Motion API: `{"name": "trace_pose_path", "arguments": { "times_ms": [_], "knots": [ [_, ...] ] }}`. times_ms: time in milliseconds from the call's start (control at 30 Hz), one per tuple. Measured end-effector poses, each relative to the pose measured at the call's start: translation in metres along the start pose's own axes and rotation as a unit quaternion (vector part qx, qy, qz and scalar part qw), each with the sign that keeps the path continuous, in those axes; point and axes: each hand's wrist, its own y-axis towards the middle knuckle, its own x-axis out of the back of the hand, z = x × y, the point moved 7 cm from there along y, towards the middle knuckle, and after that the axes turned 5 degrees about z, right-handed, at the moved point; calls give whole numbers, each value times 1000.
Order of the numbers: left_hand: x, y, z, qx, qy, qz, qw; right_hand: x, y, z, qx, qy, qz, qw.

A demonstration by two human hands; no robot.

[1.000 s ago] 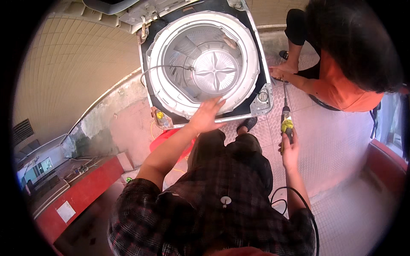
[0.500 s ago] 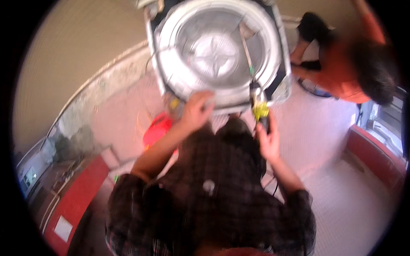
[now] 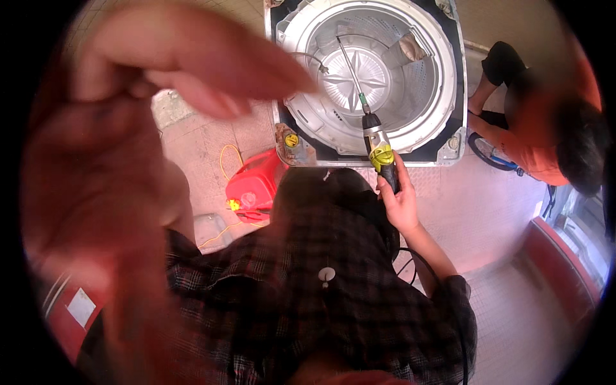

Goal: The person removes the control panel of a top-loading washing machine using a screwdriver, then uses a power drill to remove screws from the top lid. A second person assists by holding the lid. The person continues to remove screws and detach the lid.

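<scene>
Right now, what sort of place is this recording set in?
Probably a tiled yard or workshop floor used for appliance repair: an opened top-loading washing machine stands on the tiles, the right hand holds a corded power tool into its drum, and a red container sits nearby.

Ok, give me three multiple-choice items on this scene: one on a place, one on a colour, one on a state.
1. Where does the screwdriver shaft point?
A. into the washer drum
B. at the red container
C. at the floor tiles

2. What colour is the collar on the screwdriver's handle?
A. blue
B. yellow-green
C. white

3. How is the right hand?
A. open and empty
B. flat on the rim
C. closed round the handle

Answers:
1 A: the screwdriver reaches into the drum.
2 B: the collar is yellow-green.
3 C: the right hand grips the handle; the left hand is blurred near the camera.
</scene>
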Motion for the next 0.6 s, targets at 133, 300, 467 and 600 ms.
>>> {"name": "trace_pose_path", "arguments": {
  "times_ms": [133, 300, 467, 600],
  "knots": [
    [-23, 56, 17, -138, 54, 115, 982, 17, 14, 0, 27, -68, -44, 996],
    [0, 90, 37, -196, 154, 163, 955, 18, 33, 34, 102, -237, -28, 966],
    [12, 122, 30, -284, 179, 123, 934, -56, -62, -36, 13, -279, -114, 953],
    [5, 131, 55, -272, 121, 145, 944, -73, -79, -50, -55, -65, -88, 992]
  ]
}}
